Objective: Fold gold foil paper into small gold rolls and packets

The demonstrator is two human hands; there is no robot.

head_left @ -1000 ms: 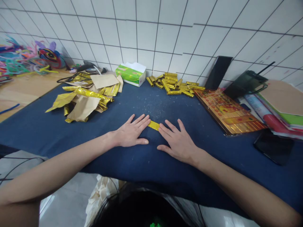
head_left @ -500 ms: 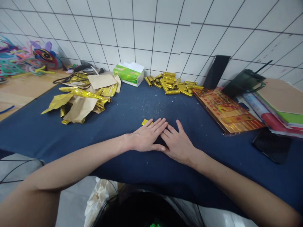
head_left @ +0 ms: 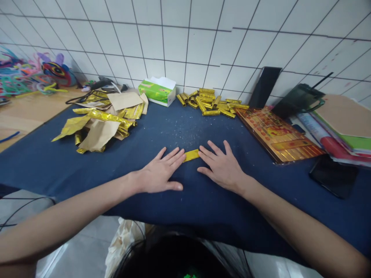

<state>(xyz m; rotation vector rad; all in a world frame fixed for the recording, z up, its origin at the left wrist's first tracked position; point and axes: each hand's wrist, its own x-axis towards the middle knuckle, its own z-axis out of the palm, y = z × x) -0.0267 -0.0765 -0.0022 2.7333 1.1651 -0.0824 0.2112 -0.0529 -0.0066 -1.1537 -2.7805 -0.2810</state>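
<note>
A small flat strip of gold foil paper (head_left: 191,155) lies on the dark blue cloth (head_left: 185,208) between my hands. My left hand (head_left: 162,170) is spread palm down, its fingertips touching the strip's left end. Palm down as well, my right hand (head_left: 222,166) has its fingers apart, with fingertips at the strip's right end. Farther back, against the tiled wall, sits a heap of gold rolls (head_left: 208,102). Loose gold and brown paper sheets (head_left: 101,131) are piled to the left.
A green tissue box (head_left: 158,90) stands near the wall. On the right are an orange-gold flat pack (head_left: 281,137), an upright phone (head_left: 265,87), a dark cup (head_left: 298,101), a stack of folders (head_left: 348,119) and a black phone (head_left: 333,175). Colourful craft items (head_left: 31,73) lie far left.
My hands, which were together with the left partly over the right, have moved apart to either side. The gold strip, mostly covered before, now shows between them.
</note>
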